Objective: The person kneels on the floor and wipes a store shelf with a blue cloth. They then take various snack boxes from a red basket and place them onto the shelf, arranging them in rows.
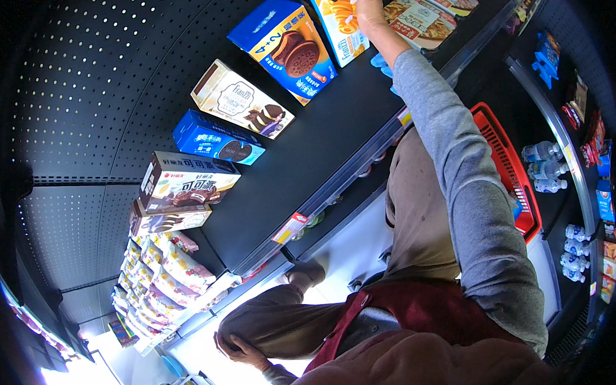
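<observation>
My right hand (371, 9) reaches up to the top of the picture and touches the upper edge of a blue and white Franzzi biscuit box (339, 26); the fingertips are partly cut off, so its hold is unclear. Left of that box a blue Oreo box (293, 50) stands on the dark shelf, then a cream Franzzi box (243, 100), a smaller blue Oreo box (217, 139), a brown and white pie box (188, 181) and another carton (169, 217). My left hand (244, 351) rests on my bent knee, with nothing seen in it.
Several bagged snacks (163, 279) fill the lower left of the shelving. Flat food packs (421, 20) lie beyond my right hand. A transparent price rail (333, 184) edges the shelf. A red basket (508, 170) stands right of my arm, near bottled water (546, 166) on another shelf.
</observation>
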